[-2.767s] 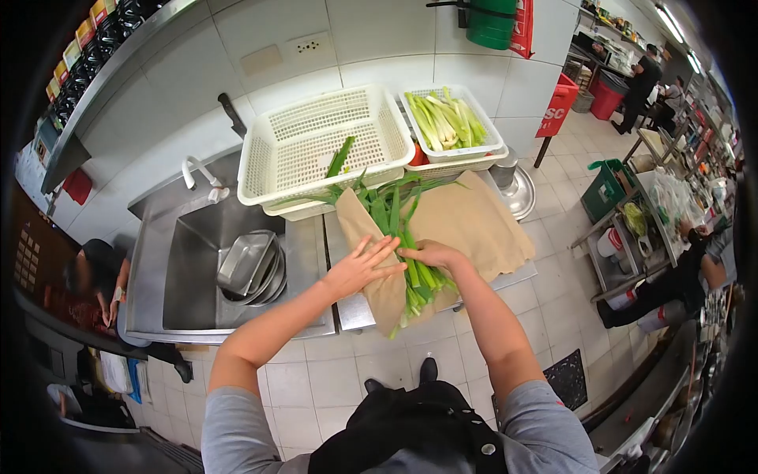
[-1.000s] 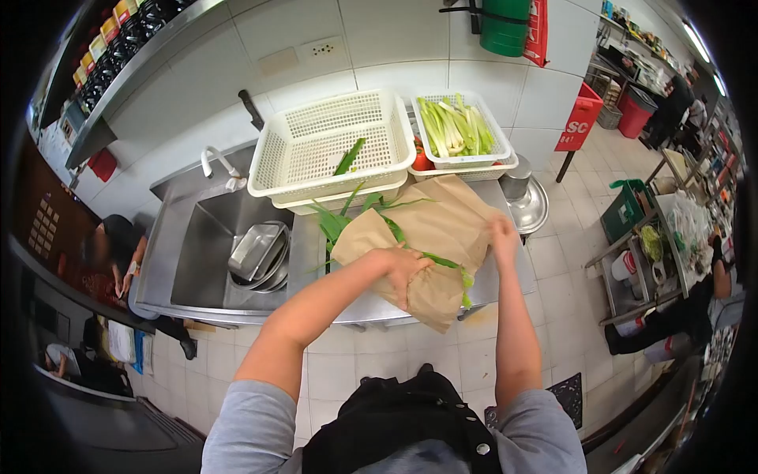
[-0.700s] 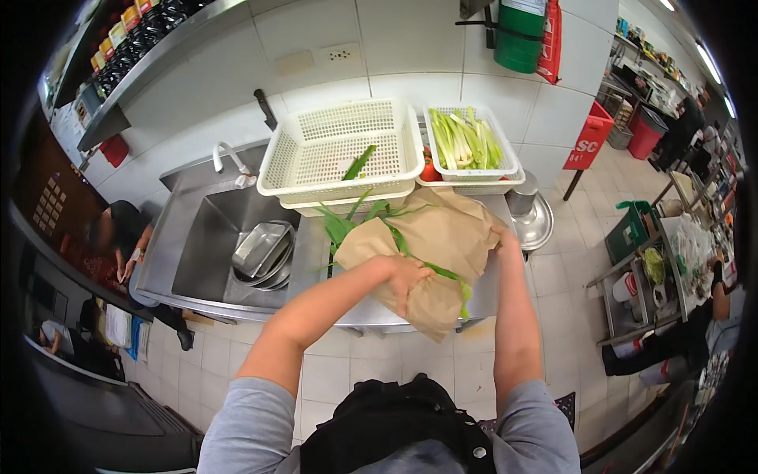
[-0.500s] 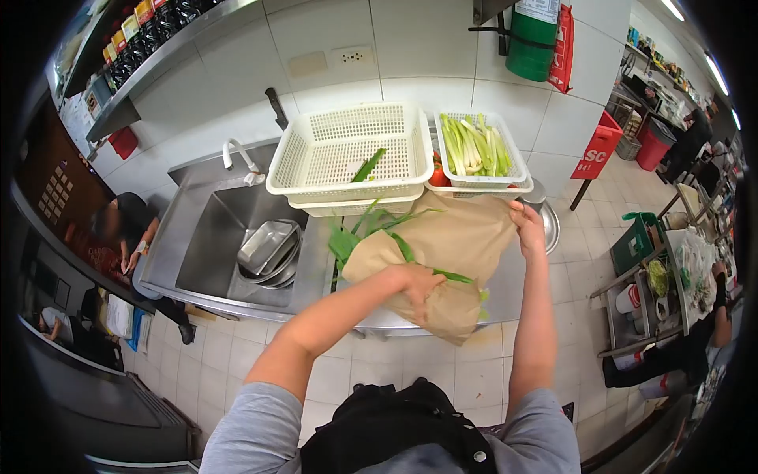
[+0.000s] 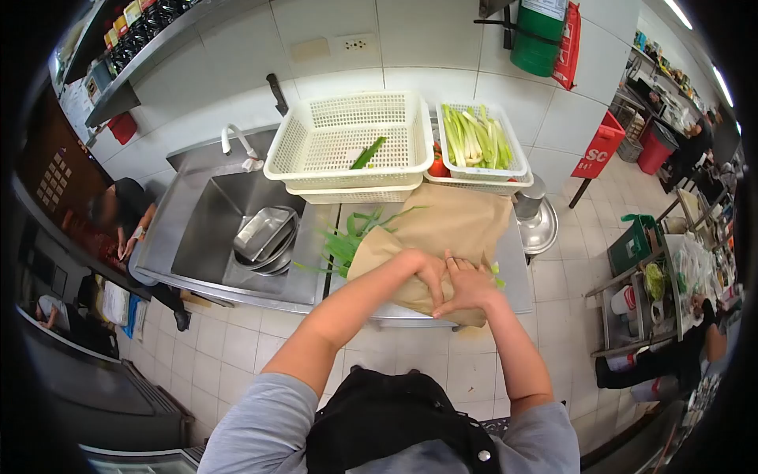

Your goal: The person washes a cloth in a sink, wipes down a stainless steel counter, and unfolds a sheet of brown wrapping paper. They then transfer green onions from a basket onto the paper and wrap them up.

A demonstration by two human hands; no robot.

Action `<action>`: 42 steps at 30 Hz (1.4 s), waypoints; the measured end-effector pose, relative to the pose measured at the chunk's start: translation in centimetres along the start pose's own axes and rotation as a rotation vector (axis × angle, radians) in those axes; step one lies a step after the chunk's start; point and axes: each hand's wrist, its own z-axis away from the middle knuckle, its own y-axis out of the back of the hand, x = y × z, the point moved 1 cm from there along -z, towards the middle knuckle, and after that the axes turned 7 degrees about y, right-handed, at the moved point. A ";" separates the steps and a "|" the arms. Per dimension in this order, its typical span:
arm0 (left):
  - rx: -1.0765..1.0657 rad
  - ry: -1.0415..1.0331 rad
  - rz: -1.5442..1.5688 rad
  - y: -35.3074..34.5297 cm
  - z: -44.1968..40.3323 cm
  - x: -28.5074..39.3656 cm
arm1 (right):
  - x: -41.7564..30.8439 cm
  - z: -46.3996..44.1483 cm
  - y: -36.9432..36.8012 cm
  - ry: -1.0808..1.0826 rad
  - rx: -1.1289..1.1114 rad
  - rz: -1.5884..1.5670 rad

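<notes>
A sheet of brown paper (image 5: pixel 474 217) lies on the steel counter, its near part folded over a bundle of leafy greens. Green leaves (image 5: pixel 343 245) stick out of the fold on the left, and a bit of green shows at its right end. My left hand (image 5: pixel 425 272) is closed on the folded paper. Close beside it, my right hand (image 5: pixel 467 284) curves over the same roll, a ring on one finger. The thumbs come near each other at the near edge. What lies under my palms is hidden.
Behind the paper stand stacked white plastic baskets (image 5: pixel 347 178) with a green leaf piece inside, and a basket of pale green stalks (image 5: pixel 478 142) above some tomatoes (image 5: pixel 438 166). Left is a sink (image 5: pixel 209 237) holding metal pans (image 5: pixel 267 237). A knife (image 5: pixel 276 93) is on the wall.
My right hand has left the paper's far right corner and come down beside my left hand on the roll. The far corner now lies flat on the counter.
</notes>
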 end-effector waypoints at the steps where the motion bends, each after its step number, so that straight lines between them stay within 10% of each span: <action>1: -0.002 -0.004 0.009 0.0 -0.1 -0.1 | 0.5 -0.1 0.1 0.009 -0.072 -0.105; 12: 0.394 -0.121 -0.182 2.3 4.0 -0.1 | 3.6 -2.1 -1.4 0.030 -0.174 -0.180; 14: 0.769 -0.290 -0.193 6.3 9.2 0.6 | 3.7 -2.7 -1.4 0.059 -0.134 -0.192; 18: 1.260 0.017 0.059 18.0 12.2 -8.7 | 2.6 -1.9 -0.3 -0.013 -0.193 -0.236; 25: 0.761 0.702 -0.054 20.3 4.0 -26.5 | 2.1 -1.7 0.1 -0.051 -0.180 -0.245; 35: 0.454 0.461 0.292 19.5 3.1 -22.4 | 2.0 -1.3 -0.1 -0.054 -0.151 -0.237; 38: 0.627 0.278 -0.045 17.8 1.3 -22.8 | 2.0 -1.3 -0.1 -0.041 -0.137 -0.235; 42: 0.328 0.361 -0.305 18.4 1.9 -22.0 | 2.2 -1.2 -0.2 -0.047 -0.132 -0.269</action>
